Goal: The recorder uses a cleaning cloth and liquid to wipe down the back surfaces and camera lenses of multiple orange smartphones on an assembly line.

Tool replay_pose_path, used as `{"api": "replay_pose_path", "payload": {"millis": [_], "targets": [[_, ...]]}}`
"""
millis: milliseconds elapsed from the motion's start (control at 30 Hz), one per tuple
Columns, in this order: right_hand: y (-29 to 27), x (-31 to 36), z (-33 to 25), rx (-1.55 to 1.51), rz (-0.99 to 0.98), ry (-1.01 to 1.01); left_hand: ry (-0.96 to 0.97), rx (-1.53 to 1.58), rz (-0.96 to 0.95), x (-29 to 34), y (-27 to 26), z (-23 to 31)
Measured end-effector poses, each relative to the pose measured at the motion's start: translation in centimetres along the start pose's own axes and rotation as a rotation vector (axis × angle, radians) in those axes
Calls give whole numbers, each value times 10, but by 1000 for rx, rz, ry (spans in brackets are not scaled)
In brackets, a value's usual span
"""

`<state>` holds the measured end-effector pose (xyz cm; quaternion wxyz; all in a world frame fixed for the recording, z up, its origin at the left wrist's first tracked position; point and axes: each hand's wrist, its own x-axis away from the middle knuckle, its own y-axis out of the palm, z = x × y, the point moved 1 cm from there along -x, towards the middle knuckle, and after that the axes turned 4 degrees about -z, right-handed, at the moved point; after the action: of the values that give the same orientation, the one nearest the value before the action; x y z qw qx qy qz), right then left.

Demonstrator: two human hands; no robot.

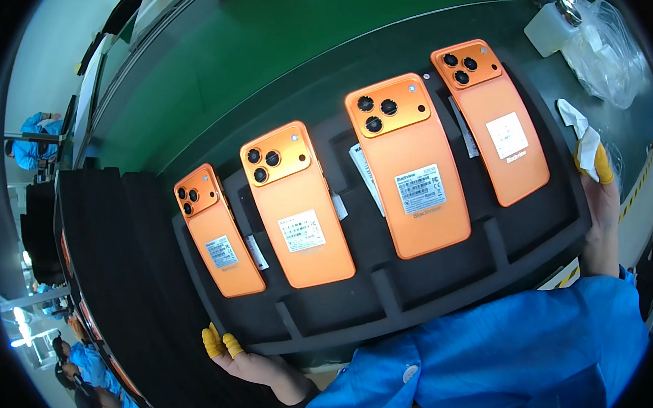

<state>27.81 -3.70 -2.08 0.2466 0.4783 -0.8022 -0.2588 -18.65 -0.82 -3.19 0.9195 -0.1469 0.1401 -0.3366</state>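
**Observer:** What have you got in hand right now?

**Me:** I'm holding a black foam tray [534,239] by two edges. My left hand [246,360], at the lower centre-left of the frame, has its yellow-cotted fingertips [217,343] curled over the tray's near edge. My right hand [602,213], at the right edge of the frame, grips the tray's far-right end, and its fingers also pinch a small white cloth [581,137]. I can't see how far the fingers wrap under the foam.

**Observer:** What's in the tray?

**Me:** Four orange phones, backs up, each in its own recess: the leftmost phone [216,231] at centre-left, the second phone [296,206] beside it, the third phone [407,164] in the middle, the fourth phone [492,121] toward the upper right. Each shows a camera block and a white label. White slips [365,176] lie in the gaps between some of them.

**Observer:** Where does it sit?

**Me:** Over the dark green bench [223,63], with a stack of black foam [113,266] just beside it at the lower left. A white bottle [550,27] and a clear plastic bag [612,53] sit at the upper right.

**Observer:** What worries you?

**Me:** The tray looks tilted, and I judge the foam could flex, since I hold only two edges. If it sags or tips, a phone could slide out of its shallow recess. The pinched cloth also weakens my right grip, I'd say.
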Motion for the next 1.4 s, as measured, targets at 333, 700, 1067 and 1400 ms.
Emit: {"api": "replay_pose_path", "payload": {"millis": [333,700,1067,1400], "targets": [[-17,10,4,150,203,-26,110,-59,-40,7,6,3],[-9,14,12,253,86,-3,74,-4,-56,12,8,7],[-15,-41,-23,2200,77,-485,586,-198,-565,40,26,51],[17,-24,-35,1885,-109,-618,1134,-657,-979,110,100,131]]}}
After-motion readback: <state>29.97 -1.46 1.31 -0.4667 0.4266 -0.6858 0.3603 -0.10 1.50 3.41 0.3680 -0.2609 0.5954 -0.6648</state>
